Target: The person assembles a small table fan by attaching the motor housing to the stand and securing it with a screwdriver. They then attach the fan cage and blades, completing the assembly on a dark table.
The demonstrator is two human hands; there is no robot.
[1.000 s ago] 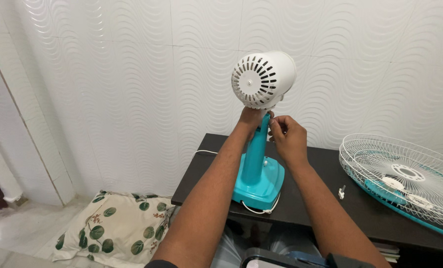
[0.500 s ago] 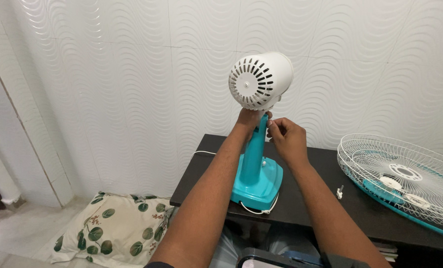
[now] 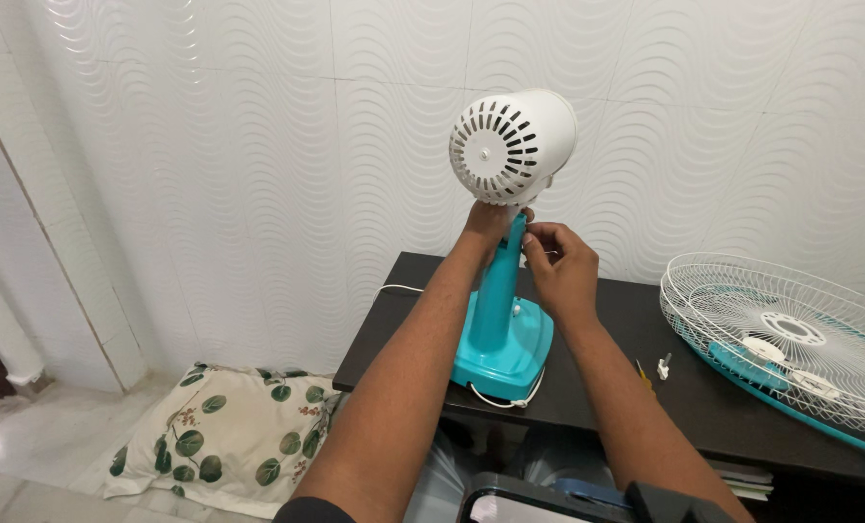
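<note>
Since a moment ago the white motor housing has tipped up a little and sits higher against the wall, while both hands have stayed at the top of the stand. The fan is on the left part of the dark table, its teal column rising upright from the teal base, long axis vertical with a slight lean to the right. The housing on top has its slotted round face turned toward the near left, its closed end toward the far right. The left hand is wrapped around the neck just under the housing, fingers closed on it. The right hand pinches narrowly at the same joint, thumb and forefinger together (what they nip is too small to make out). A white cord loops off the base at the near table edge. To the right lies a white wire grille over a teal blade, with a small white part between it and the fan. A leaf-print pillow lies on the floor at left. No labels or signs show.
</note>
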